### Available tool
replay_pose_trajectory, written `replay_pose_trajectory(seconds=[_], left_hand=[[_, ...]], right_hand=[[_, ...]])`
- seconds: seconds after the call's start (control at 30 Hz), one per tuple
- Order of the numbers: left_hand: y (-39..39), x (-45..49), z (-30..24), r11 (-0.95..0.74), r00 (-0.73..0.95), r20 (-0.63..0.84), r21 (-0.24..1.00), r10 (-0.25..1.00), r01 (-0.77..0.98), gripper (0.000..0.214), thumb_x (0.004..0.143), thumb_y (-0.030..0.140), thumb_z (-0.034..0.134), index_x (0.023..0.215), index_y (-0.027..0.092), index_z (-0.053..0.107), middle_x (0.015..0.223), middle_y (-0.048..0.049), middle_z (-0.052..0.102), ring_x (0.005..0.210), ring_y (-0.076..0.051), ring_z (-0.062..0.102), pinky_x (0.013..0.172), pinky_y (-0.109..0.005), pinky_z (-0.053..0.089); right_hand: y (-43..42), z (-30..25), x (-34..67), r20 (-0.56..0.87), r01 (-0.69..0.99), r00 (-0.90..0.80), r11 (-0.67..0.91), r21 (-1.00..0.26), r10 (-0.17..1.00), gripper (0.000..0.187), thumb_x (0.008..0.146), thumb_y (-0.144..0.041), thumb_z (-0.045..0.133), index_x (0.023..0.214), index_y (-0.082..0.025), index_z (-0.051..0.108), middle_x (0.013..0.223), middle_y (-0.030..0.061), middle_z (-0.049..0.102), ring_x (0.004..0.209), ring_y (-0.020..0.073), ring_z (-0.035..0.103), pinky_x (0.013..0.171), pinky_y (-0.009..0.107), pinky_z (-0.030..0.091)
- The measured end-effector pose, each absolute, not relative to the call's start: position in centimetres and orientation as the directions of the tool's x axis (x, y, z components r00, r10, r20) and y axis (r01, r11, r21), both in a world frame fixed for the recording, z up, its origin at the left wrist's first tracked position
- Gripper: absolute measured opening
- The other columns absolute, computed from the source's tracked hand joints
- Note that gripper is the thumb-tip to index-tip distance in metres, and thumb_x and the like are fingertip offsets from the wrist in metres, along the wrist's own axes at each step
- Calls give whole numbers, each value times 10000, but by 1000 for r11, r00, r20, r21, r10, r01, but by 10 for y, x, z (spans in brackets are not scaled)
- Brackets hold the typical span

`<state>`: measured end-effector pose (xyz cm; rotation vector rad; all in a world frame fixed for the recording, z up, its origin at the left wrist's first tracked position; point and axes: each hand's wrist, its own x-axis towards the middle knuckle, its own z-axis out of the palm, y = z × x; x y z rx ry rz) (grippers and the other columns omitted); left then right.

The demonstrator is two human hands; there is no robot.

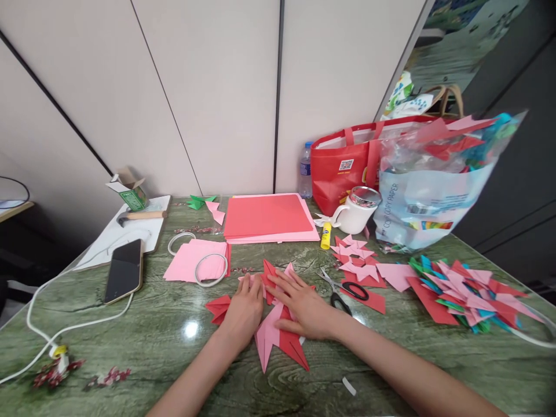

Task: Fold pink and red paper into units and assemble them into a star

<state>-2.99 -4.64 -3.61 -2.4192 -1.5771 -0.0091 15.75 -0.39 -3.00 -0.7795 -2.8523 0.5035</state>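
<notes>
A red and pink folded paper star (278,339) lies on the green marble table (174,336) right before me. My left hand (244,310) rests flat on its left side, fingers together and pointing away from me. My right hand (304,307) lies flat across the star's middle, fingers stretched out to the left and pressing the paper down. Neither hand grips anything. Red points of the star stick out at the left and at the bottom.
Black-handled scissors (343,292) lie right of my hand, with a yellow glue stick (325,236) and a white mug (358,211) behind. A red paper stack (267,217), pink sheets (193,260), a phone (125,269), folded pieces (460,292), a plastic bag (430,191).
</notes>
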Motion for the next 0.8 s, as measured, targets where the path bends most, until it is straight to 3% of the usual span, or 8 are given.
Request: replay_pose_trajectory(seconds=[0.27,0.47,0.57,0.7,0.8], left_hand=[[-43,-29,-35,-340,366,176,-158,914,927,402,800,28,366,1172,84,508,1180,-187,566,1120,-276,523,927,-445,427],[-37,-40,-24,-389,397,203,-78,895,918,461,731,-21,388,1164,88,501,1164,-162,575,1195,-288,467,950,-441,423],[-41,-46,-13,-400,387,297,-20,873,916,437,749,-19,381,1156,76,511,1160,-166,583,1197,-295,471,954,-454,438],[-66,-44,0,-452,356,489,89,796,888,266,863,123,413,1096,103,541,1099,-148,619,1148,-271,521,922,-436,487],[-92,-34,3,-572,426,555,114,715,812,245,881,151,436,1100,136,545,1076,-113,649,1097,-225,567,897,-388,517]], right_hand=[[-4,-28,156,86,470,-844,808,-354,529,726,834,-546,468,1417,-163,267,1466,128,281,1380,280,136,1118,511,99],[-4,-25,157,141,444,-836,805,-394,531,714,838,-508,497,1422,-178,249,1471,118,273,1389,268,91,1112,529,106],[-3,-18,164,179,436,-820,796,-420,544,657,862,-450,494,1417,-191,255,1477,101,262,1392,243,88,1119,507,127],[-7,-15,186,236,420,-789,778,-468,567,653,875,-428,492,1424,-195,227,1483,85,250,1391,215,111,1128,467,166],[-15,-19,205,234,444,-762,750,-491,604,615,873,-412,504,1411,-229,268,1480,79,259,1385,224,147,1118,473,202]])
